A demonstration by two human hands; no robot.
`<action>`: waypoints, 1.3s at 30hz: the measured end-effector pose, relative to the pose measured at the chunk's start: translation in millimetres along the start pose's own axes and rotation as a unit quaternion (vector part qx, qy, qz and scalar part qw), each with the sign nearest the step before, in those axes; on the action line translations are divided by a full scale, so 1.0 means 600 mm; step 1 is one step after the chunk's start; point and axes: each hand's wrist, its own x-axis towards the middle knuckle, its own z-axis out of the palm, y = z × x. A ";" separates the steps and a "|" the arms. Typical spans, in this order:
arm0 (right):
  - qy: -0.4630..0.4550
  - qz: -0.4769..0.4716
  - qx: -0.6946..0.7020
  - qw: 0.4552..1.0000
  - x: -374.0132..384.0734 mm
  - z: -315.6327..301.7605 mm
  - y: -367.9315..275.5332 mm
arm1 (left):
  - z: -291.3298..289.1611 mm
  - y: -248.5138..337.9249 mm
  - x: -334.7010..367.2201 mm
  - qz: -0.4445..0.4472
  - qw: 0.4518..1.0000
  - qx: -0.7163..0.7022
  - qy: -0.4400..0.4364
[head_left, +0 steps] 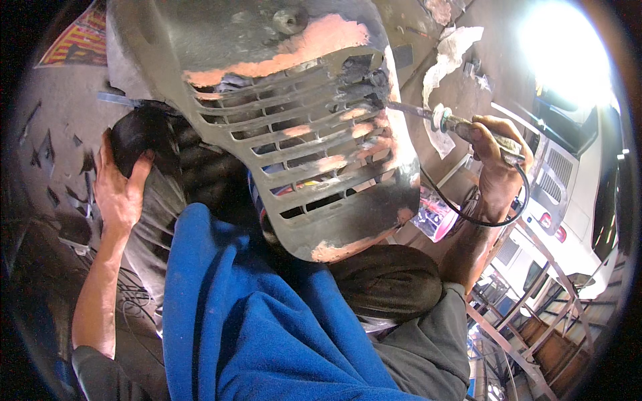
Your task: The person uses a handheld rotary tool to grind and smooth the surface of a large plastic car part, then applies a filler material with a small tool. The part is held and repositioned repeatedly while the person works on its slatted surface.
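Note:
A dark grey slotted grille panel (374, 207), patched with pinkish-orange areas, lies tilted across my lap. My right hand (498, 150) is closed round the handle of a soldering iron (461, 125), whose black cord loops below the wrist. The iron's shaft reaches left to a rough, dark, melted-looking spot (376, 83) at the panel's right edge; whether the tip touches it I cannot tell. Over my dark-trousered left knee (144, 137) rests my left hand (120, 187), thumb and fingers apart, holding nothing.
Blue cloth (267, 334) covers my front. A torn pale sheet (445, 63) and dark scraps (47, 150) lie on the floor. Beside my right forearm stands a clear, pink-rimmed container (435, 220). White vehicles (558, 174) and metal framing are at the right, under a bright light.

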 end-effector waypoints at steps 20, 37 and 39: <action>0.108 0.015 0.011 0.994 0.007 -0.015 0.024 | -0.003 0.008 0.000 -0.012 0.999 -0.046 -0.004; 0.388 0.100 -0.023 0.916 -0.374 0.115 0.314 | -0.013 0.019 0.002 -0.059 0.998 0.013 -0.016; 0.310 0.163 -0.103 0.931 -0.392 0.142 0.340 | -0.016 0.008 0.006 -0.046 0.998 0.038 -0.011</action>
